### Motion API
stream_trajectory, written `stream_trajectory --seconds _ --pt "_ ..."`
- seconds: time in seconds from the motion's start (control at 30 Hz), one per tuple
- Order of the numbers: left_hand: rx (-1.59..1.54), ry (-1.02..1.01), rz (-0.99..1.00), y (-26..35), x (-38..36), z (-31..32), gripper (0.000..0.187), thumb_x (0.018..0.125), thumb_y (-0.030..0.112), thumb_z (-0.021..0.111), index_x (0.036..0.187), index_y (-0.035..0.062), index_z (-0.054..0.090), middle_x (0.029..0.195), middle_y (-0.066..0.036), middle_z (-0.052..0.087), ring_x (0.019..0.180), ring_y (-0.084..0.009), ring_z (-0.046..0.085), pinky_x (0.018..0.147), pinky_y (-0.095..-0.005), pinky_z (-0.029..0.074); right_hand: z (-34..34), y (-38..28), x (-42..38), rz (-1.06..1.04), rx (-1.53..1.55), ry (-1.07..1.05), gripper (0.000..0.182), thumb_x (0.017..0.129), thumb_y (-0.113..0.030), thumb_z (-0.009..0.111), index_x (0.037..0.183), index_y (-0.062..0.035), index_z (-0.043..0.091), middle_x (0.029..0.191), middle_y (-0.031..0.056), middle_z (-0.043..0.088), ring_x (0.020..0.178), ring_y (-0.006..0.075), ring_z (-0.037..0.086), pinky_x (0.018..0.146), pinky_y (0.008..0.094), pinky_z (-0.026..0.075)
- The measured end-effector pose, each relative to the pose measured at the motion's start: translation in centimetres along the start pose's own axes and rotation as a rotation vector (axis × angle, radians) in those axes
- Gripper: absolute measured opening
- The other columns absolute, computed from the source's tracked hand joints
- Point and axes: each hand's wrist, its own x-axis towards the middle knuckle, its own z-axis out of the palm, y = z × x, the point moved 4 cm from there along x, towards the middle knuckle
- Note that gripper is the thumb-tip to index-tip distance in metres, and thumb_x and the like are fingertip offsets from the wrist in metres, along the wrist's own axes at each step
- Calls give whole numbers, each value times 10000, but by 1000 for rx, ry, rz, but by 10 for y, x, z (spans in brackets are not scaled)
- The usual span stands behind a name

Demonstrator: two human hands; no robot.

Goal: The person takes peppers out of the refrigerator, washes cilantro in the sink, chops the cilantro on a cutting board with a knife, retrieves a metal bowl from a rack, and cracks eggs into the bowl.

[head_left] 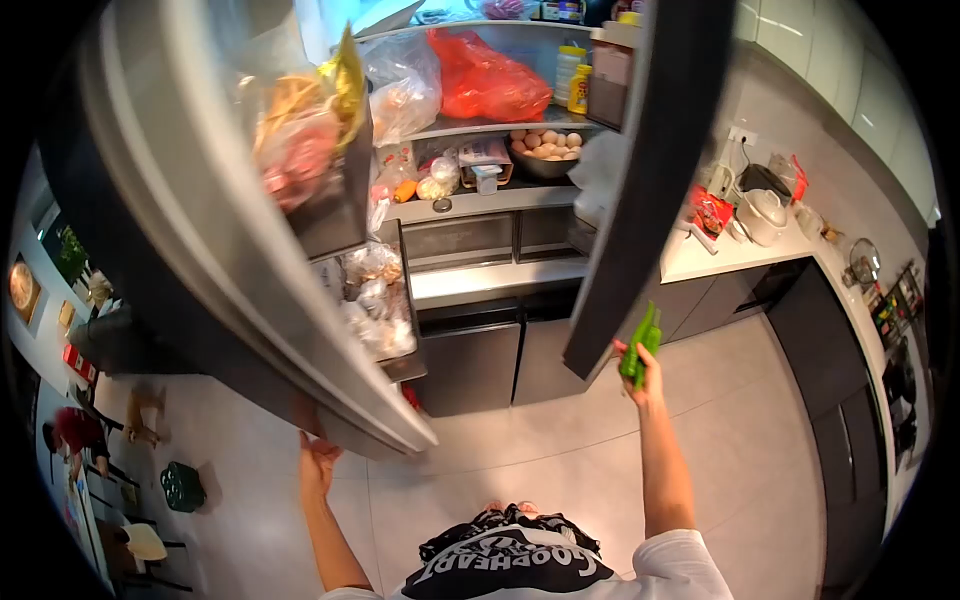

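Long green peppers [640, 350] are held in my right hand [647, 378], fingers wrapped round them, beside the lower edge of the right refrigerator door [655, 170]. Down on the left, my left hand [318, 468] is at the bottom edge of the left refrigerator door [240, 290], its fingertips partly hidden against it. Both doors stand apart, with the lit shelves between them. Inside, a pulled-out drawer [408, 300] holds several plastic-wrapped items. A bowl of eggs [545, 160] and a red plastic bag [490, 85] sit on the shelves.
To the right, a counter [700, 258] carries a white pot [762, 215] and a red packet [710, 212]. Dark cabinets run below it. At far left are a dark green stool [183, 487], a dog [143, 415] and a person in red [78, 435].
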Motion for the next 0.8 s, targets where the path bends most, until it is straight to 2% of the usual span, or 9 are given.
stream_trajectory --seconds 0.03,0.13,0.17,0.23,0.3,0.4,0.47,0.63,0.8 --pt "15 -111 -51 -12 5 3 584 960 461 342 777 -10 635 781 -115 663 866 -247 628 854 -411 472 3 12 18 28 -10 -57 316 871 -220 575 1063 28 543 1054 152 621 826 179 611 697 267 508" --pt "301 -190 -49 -40 5 77 684 960 504 237 1167 -95 494 1160 -257 548 1124 -319 524 1008 -423 375 44 29 55 44 6 -123 324 882 -221 560 1106 9 513 1057 158 624 865 196 605 722 298 489" --pt "341 -371 -74 -51 11 101 700 959 506 230 1206 -106 464 1228 -276 496 1169 -345 484 1027 -440 355 66 32 61 53 93 -60 287 872 -168 575 1109 -49 466 1075 161 602 903 233 602 759 333 484" --pt "414 -395 -124 -62 14 157 700 960 505 225 1243 -97 443 1247 -257 492 1198 -326 463 1055 -424 318 78 39 90 -7 79 -39 278 863 -106 584 1105 -30 470 972 136 586 930 261 604 739 393 500" --pt "428 -489 -145 -74 25 209 646 969 475 254 1318 -51 388 1309 -192 470 1258 -264 411 1078 -387 255 89 44 109 -14 136 -8 248 863 -87 581 1083 -27 485 949 125 583 905 259 606 720 398 508" --pt "448 -600 -155 -107 57 259 586 979 424 296 1389 5 284 1426 -130 331 1340 -233 280 1099 -382 186 111 36 130 -67 144 -28 259 876 -88 562 1102 -17 457 977 154 578 905 272 599 769 395 507" --pt "423 -587 -168 -124 82 292 572 978 401 333 1423 56 231 1478 -102 240 1369 -218 214 1104 -385 157 132 27 137 -82 96 -49 226 866 -91 582 1064 -29 492 929 111 583 852 238 603 747 378 516" --pt "453 -511 -174 -154 149 339 587 973 376 363 1458 151 122 1529 4 39 1402 -181 70 1106 -404 78 150 21 138 -80 136 -54 208 865 -100 587 1045 -36 507 937 90 576 844 224 594 734 370 524" --pt "486 -450 -167 -167 192 355 671 943 418 421 1461 168 75 1530 -21 4 1404 -165 8 1102 -425 11 101 19 94 -46 100 -66 251 879 -88 554 1103 5 489 1013 114 580 936 220 594 792 350 520"
